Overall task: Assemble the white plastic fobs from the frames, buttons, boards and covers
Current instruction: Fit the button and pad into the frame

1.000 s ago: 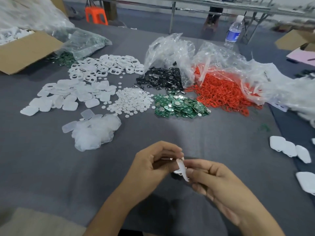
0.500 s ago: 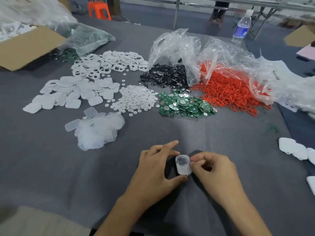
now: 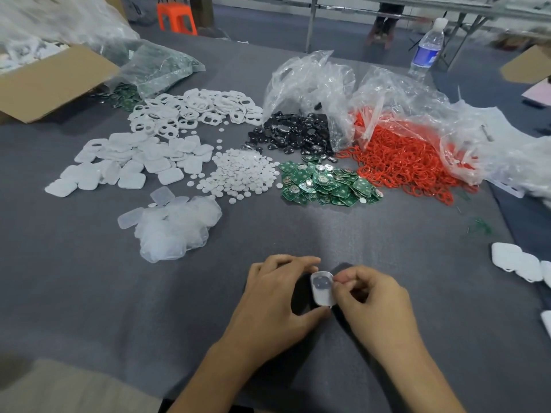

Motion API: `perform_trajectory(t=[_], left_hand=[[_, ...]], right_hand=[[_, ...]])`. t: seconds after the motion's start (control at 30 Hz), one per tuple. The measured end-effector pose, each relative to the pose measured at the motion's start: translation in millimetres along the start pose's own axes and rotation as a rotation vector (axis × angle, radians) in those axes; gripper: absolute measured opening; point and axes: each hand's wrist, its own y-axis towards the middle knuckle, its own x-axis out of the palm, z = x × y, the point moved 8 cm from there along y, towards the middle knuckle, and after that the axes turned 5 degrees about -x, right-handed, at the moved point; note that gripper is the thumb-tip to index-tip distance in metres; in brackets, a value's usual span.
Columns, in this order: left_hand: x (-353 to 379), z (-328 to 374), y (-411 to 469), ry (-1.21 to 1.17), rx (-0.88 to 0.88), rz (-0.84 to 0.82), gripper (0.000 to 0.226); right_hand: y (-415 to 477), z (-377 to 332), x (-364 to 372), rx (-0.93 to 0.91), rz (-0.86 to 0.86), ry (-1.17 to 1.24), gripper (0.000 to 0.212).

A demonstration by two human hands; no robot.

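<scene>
A white fob [image 3: 321,289] lies flat on the grey table [image 3: 89,293] between my hands, a dark round patch showing near its top. My left hand [image 3: 277,305] grips it between forefinger at the top and thumb at the bottom. My right hand [image 3: 369,302] pinches its right edge with curled fingers. Behind lie piles of white frames [image 3: 193,111], white covers [image 3: 128,162], small white round buttons [image 3: 241,174], green boards [image 3: 325,183] and clear covers [image 3: 176,228].
Black parts [image 3: 295,135] and red rings [image 3: 402,162] spill from clear bags [image 3: 313,81]. A cardboard box [image 3: 53,84] stands far left. A water bottle [image 3: 426,52] is at the back right. Finished white fobs [image 3: 518,263] lie at the right edge.
The fob, held up on edge between my fingers a second ago, has come down flat onto the table. Both hands lowered with it and keep their hold.
</scene>
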Motion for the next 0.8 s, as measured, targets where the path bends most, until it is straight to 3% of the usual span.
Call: perform_trajectory(t=[0.47, 0.8], left_hand=[[-3, 3, 0, 0.001, -0.002, 0.044, 0.045], [-4, 7, -1, 0.027, 0.019, 0.048, 0.042]], right_hand=[[-13, -9, 4, -0.074, 0.106, 0.027, 0.018], [-13, -16, 5, -0.21, 0.099, -0.079, 0.034]])
